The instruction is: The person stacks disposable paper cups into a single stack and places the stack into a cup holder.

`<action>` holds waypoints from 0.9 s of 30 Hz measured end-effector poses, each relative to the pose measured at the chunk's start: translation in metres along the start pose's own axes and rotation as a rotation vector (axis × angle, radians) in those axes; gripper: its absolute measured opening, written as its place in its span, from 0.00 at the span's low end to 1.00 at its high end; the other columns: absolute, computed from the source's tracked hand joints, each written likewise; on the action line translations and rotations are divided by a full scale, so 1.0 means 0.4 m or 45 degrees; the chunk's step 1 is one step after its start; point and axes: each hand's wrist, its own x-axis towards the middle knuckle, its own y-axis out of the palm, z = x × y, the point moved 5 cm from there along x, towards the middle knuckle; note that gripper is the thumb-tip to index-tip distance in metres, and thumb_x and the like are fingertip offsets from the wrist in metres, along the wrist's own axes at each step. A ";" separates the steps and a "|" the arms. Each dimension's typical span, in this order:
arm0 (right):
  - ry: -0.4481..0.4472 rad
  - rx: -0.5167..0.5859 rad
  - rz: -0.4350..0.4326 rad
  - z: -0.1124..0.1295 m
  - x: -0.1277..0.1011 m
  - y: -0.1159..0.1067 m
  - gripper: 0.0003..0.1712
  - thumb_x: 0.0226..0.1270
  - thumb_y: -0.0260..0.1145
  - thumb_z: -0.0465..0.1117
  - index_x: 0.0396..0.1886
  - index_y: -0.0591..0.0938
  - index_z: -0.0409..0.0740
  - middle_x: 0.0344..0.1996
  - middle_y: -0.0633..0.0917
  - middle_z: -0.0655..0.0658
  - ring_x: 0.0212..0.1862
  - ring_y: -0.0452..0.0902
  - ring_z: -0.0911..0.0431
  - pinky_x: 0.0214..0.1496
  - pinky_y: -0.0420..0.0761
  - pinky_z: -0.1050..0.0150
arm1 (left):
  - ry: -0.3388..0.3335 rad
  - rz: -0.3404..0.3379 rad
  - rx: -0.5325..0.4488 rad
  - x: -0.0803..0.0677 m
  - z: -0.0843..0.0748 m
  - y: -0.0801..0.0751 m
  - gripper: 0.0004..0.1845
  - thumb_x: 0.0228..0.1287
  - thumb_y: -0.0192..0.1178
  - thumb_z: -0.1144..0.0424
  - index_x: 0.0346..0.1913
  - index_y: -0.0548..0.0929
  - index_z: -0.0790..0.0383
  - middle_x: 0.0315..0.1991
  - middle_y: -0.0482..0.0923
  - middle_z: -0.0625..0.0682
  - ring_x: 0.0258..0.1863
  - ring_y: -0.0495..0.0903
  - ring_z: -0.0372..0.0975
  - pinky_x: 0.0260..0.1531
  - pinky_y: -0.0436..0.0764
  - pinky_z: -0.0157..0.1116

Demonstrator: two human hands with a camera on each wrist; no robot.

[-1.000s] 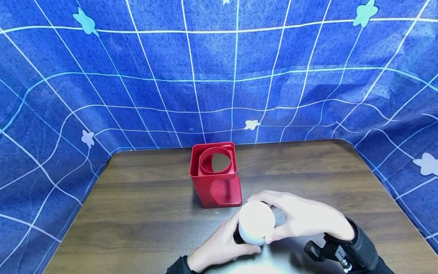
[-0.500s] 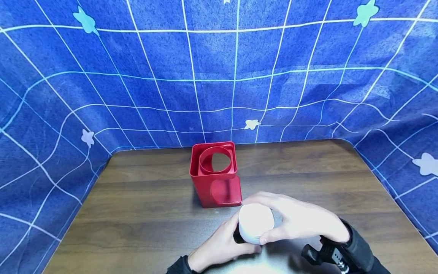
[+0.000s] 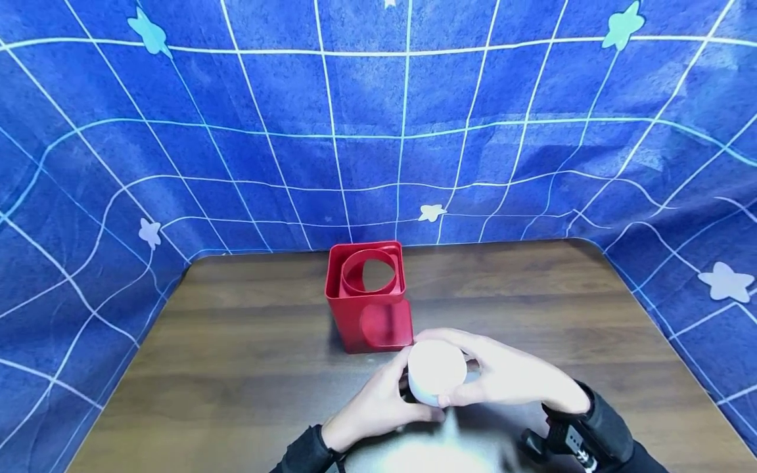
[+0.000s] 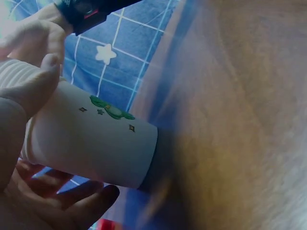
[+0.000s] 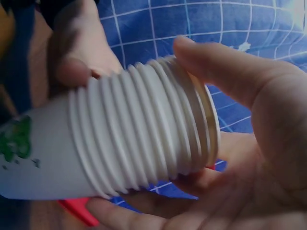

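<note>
A stack of nested white paper cups [image 3: 436, 372] stands in front of me, rims up, with a green print [image 4: 113, 108] on the lowest cup's side. My left hand [image 3: 384, 404] holds it from the left, thumb and fingers around it. From the right, my right hand [image 3: 503, 371] grips the stack near its top rims [image 5: 192, 120], thumb on the near side and fingers on the far side. In the head view the stack's top is a washed-out white disc, so the inside cannot be made out.
Just behind the stack stands a red square plastic box [image 3: 357, 325] with a round ring [image 3: 349, 279] inside its top and a scooped front over a flat base. A wooden table [image 3: 236, 368] lies beneath. Blue gridded cloth [image 3: 378, 157] with stars surrounds its back and sides.
The head view has shifted slightly. My right hand and the cup stack have moved a little forward and left toward the red box. Both hands keep their hold.
</note>
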 end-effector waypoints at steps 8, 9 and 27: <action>0.056 0.044 -0.164 -0.020 0.000 -0.018 0.40 0.58 0.79 0.43 0.71 0.75 0.52 0.60 0.83 0.52 0.59 0.77 0.62 0.62 0.78 0.59 | -0.052 -0.122 0.038 0.013 -0.004 -0.004 0.40 0.51 0.82 0.51 0.67 0.73 0.41 0.58 0.79 0.44 0.58 0.80 0.38 0.54 0.84 0.34; 0.063 0.047 -0.176 -0.023 0.001 -0.021 0.40 0.58 0.79 0.43 0.71 0.75 0.51 0.60 0.83 0.51 0.59 0.77 0.62 0.61 0.79 0.59 | -0.059 -0.137 0.045 0.014 -0.005 -0.004 0.40 0.51 0.81 0.50 0.67 0.73 0.42 0.58 0.80 0.45 0.58 0.81 0.39 0.53 0.84 0.34; 0.180 -0.115 -0.454 -0.067 -0.008 -0.123 0.40 0.64 0.76 0.45 0.73 0.71 0.43 0.61 0.83 0.42 0.57 0.79 0.55 0.53 0.83 0.64 | 0.001 0.011 0.195 0.017 -0.013 0.001 0.30 0.71 0.66 0.57 0.73 0.69 0.52 0.68 0.75 0.55 0.63 0.80 0.51 0.57 0.84 0.38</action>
